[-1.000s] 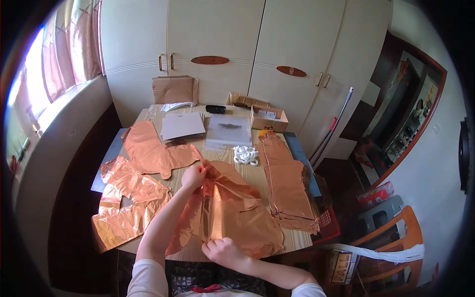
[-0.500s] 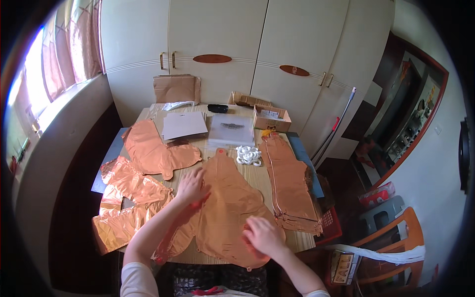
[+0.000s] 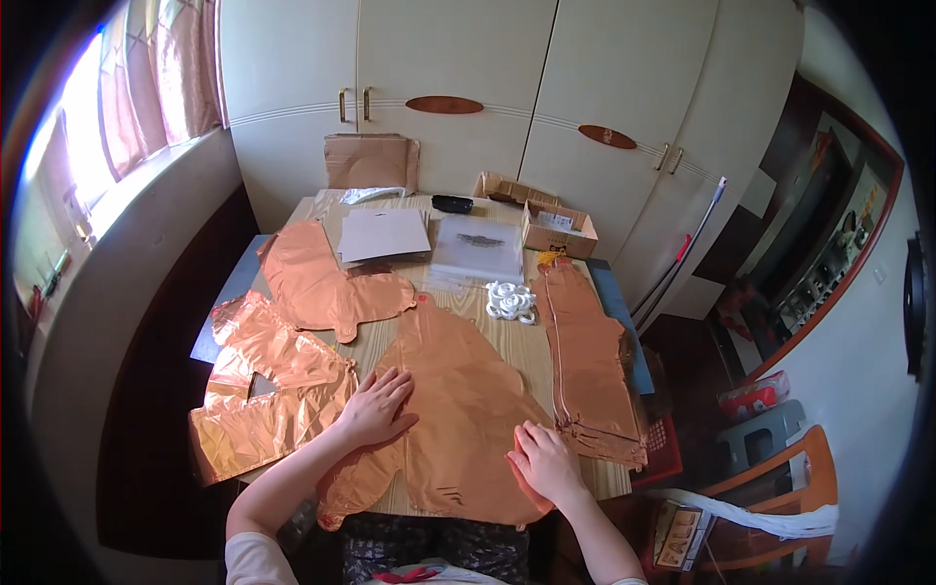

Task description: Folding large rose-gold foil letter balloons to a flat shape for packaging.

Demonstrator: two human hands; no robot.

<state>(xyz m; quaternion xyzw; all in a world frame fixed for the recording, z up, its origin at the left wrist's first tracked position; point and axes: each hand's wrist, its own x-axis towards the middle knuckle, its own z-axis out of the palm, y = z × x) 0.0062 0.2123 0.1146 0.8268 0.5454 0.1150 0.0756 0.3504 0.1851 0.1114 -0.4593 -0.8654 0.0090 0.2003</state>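
Observation:
A large flat, uninflated copper-coloured foil balloon (image 3: 463, 390) is spread over the front middle of the table, its lower edge at the table's near edge. My left hand (image 3: 378, 408) lies on its left part, fingers apart. Along its right edge rests my right hand (image 3: 546, 463), fingers stretched out and nothing seen in them. To the left are a smooth folded foil piece (image 3: 304, 281) and a shiny crumpled one (image 3: 263, 434) with a gap in its middle. A stack of folded copper foil (image 3: 588, 356) lies on the right.
Behind the balloon sit a white coiled bundle (image 3: 510, 301), white cards (image 3: 385, 234), clear plastic bags (image 3: 478, 255), a black object (image 3: 451, 204) and an open cardboard box (image 3: 559, 232). A wooden chair (image 3: 821, 473) and a red basket (image 3: 665, 448) stand at the right.
My left hand has come down and nearer, onto the foil. The balloon's lower left part is spread wider and flatter. My right hand stays by the right edge. The view has shifted slightly.

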